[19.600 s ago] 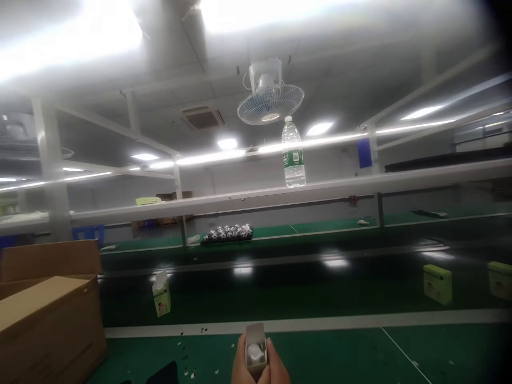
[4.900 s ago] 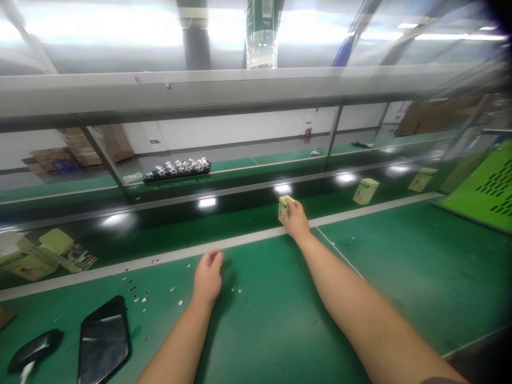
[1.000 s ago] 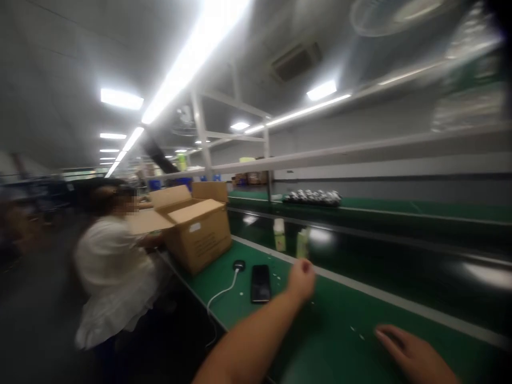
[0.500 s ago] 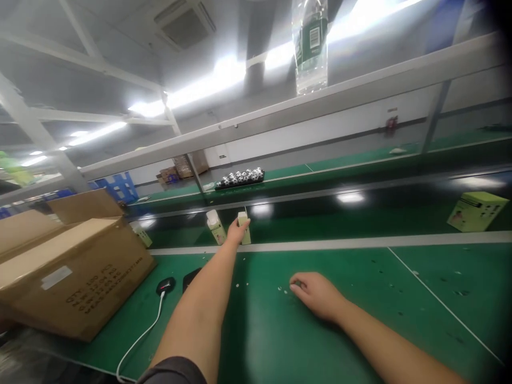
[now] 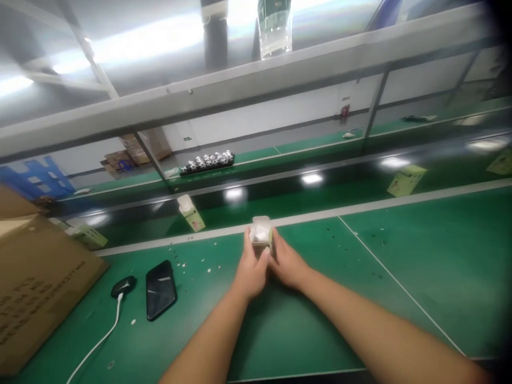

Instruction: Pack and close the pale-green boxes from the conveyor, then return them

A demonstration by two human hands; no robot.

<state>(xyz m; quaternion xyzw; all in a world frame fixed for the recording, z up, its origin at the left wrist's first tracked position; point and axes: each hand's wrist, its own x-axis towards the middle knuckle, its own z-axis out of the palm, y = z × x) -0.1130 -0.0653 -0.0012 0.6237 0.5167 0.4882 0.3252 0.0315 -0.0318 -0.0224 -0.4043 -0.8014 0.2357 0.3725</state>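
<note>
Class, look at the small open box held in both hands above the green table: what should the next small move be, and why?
Probably fold the top flap shut. The small box sits between the left hand and right hand, its top open with something white showing inside, while other small boxes stand on the belt behind.

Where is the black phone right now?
In the head view the black phone lies flat on the green table, left of both hands, beside the small black charger puck.
</note>
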